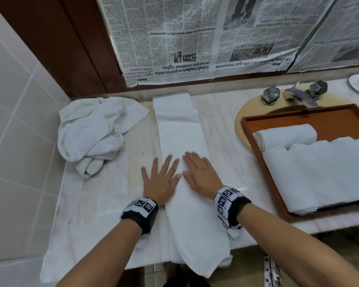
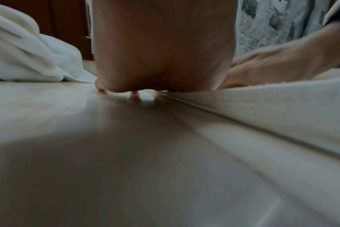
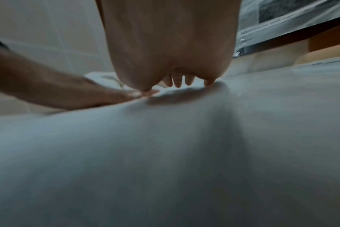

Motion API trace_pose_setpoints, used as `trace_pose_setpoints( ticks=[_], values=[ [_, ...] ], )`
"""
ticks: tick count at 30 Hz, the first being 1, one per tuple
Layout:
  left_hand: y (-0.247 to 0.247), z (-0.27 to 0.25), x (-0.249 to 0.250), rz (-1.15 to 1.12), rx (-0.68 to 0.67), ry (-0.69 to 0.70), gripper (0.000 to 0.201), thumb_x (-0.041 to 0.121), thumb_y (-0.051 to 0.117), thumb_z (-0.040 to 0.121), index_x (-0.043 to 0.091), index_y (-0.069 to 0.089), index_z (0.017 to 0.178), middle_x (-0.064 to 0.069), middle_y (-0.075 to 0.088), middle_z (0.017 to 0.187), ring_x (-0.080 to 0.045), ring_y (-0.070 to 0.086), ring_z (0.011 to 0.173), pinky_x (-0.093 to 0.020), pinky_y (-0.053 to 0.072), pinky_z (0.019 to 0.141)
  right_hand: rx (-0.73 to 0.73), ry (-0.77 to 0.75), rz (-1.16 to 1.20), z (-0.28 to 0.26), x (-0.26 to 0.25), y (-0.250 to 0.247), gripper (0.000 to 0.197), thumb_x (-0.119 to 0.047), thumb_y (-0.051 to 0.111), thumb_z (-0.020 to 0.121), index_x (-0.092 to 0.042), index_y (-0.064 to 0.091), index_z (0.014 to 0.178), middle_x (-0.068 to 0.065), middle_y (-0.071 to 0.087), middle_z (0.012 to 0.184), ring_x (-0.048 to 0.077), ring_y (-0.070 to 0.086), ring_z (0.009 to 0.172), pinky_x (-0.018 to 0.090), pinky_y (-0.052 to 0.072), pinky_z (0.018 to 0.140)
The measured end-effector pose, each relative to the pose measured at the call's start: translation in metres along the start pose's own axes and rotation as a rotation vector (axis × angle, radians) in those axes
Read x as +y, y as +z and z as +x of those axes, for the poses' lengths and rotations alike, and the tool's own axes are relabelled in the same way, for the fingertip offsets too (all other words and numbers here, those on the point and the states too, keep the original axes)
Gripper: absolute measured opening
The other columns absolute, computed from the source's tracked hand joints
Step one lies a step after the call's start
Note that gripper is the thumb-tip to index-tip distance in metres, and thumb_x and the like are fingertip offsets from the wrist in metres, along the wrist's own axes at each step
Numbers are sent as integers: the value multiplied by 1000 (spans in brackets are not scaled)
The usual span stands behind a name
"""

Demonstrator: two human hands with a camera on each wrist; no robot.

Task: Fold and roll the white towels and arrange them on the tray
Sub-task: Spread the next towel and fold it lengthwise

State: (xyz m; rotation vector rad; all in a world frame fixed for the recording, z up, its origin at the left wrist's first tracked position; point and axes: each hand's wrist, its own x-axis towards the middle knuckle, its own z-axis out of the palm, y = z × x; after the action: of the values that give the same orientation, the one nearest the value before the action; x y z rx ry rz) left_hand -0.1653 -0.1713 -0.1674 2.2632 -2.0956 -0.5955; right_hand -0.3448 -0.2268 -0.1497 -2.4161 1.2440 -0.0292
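Head view: left hand (image 1: 161, 178) and right hand (image 1: 199, 172) flat, fingers straight, holding nothing, pressing long towel (image 1: 182, 139) mid counter (image 1: 112, 195). Rolled towels (image 1: 319, 172) on tray (image 1: 340, 117).

A long white towel (image 1: 182, 141), folded into a narrow strip, lies flat along the counter, its near end hanging over the edge. A crumpled heap of white towels (image 1: 91, 131) sits to its left. On the brown tray (image 1: 255, 141) lie rolled white towels (image 1: 286, 135).
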Motion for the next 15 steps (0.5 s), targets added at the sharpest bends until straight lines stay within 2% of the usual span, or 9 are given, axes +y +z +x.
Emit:
trace_pose_setpoints(
  ticks=[2,4,6,8,10,12,15],
  values=[
    [1,-1,-2,37,-5,-16,64,67,-9,89,53,-13,152,27,-19,161,-22,-12,153,-63,-3,117,-43,28,-92,9,9,8,76,-57,-2,93,-19,7,159,-5,-2,165,14,-2,153,43,2,124],
    [-1,2,-8,17,-2,-65,58,66,-3,95,54,-13,151,28,-18,160,-19,-14,153,-61,-6,118,-36,86,-118,13,25,9,73,-59,-6,94,-24,-4,158,-11,-14,163,10,-12,151,42,-5,123],
    [-5,5,-13,-37,-8,-131,54,61,6,101,53,-12,152,28,-17,161,-17,-16,152,-60,-8,118,-13,183,-97,12,44,5,66,-56,0,99,-26,-7,158,-13,-17,162,9,-16,150,42,-8,123],
    [-8,5,-18,-56,-6,-144,54,57,8,102,52,-10,153,26,-15,162,-17,-16,152,-60,-6,119,-10,272,-85,8,58,-2,65,-54,0,100,-25,-7,158,-12,-16,163,13,-13,151,43,-9,122],
    [-11,0,-17,-85,14,-129,54,55,10,103,50,-8,154,24,-16,162,-19,-15,153,-60,-5,119,23,282,-100,1,57,-7,70,-51,-6,95,-22,-4,158,-9,-12,164,16,-10,152,44,-8,121],
    [-12,-6,-9,-113,33,-85,54,56,10,103,50,-6,154,25,-17,162,-19,-16,152,-60,-6,118,63,178,-102,-10,43,-3,68,-49,0,97,-20,2,158,-7,-8,164,18,-7,152,43,-7,122],
    [-5,-9,7,-18,-18,26,63,62,-6,93,48,-10,154,26,-24,159,-19,-21,151,-60,-8,118,6,-6,-134,-24,19,17,63,-49,8,105,-17,18,158,-3,9,165,19,10,152,47,6,118]
  ],
)
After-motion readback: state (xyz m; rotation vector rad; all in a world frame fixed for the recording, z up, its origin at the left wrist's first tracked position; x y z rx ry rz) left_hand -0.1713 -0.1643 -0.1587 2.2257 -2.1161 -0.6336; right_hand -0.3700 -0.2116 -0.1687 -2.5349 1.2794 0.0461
